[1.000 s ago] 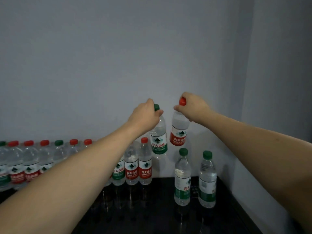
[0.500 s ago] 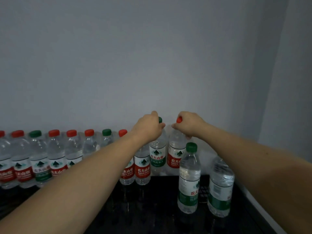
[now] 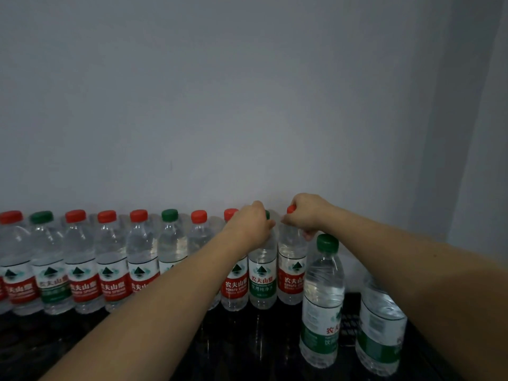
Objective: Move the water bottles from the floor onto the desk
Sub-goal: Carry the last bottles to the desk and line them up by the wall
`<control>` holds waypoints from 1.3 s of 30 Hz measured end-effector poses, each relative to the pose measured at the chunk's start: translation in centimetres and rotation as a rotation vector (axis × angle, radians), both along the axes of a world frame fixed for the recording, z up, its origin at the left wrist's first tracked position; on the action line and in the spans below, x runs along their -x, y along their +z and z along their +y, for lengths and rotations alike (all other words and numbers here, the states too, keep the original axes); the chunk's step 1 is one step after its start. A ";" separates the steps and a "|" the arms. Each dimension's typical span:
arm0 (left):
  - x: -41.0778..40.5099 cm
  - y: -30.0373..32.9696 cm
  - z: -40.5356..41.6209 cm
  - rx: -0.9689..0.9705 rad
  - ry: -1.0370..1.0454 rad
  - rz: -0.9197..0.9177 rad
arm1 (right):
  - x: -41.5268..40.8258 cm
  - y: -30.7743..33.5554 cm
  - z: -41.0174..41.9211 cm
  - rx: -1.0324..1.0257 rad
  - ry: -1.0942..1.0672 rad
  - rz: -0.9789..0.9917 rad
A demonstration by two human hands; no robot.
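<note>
My left hand (image 3: 251,225) grips the neck of a green-capped, green-label water bottle (image 3: 262,284) standing on the black desk (image 3: 233,342). Right beside it stands a red-capped, red-label bottle (image 3: 291,281), and my right hand (image 3: 306,214) grips it at the cap. Both bottles stand upright at the right end of a row of bottles (image 3: 82,265) along the back wall, their bases on the desk.
Two larger green-label bottles stand nearer me on the right, one (image 3: 323,303) in front of my right forearm, the other (image 3: 380,325) partly hidden by it. A grey wall runs behind the row, with a corner at the far right.
Both hands have come down with their bottles, from held in the air to standing on the desk at the row's right end. The view has shifted right and lower.
</note>
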State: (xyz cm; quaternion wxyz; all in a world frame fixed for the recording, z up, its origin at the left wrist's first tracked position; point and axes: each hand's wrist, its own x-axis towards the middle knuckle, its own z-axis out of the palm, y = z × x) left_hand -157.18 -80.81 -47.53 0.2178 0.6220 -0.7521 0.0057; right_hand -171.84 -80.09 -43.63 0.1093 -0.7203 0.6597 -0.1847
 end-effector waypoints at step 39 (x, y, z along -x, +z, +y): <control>8.4 2.6 11.1 -0.059 -0.262 -0.275 | 12.5 -1.1 11.6 -0.111 0.025 0.323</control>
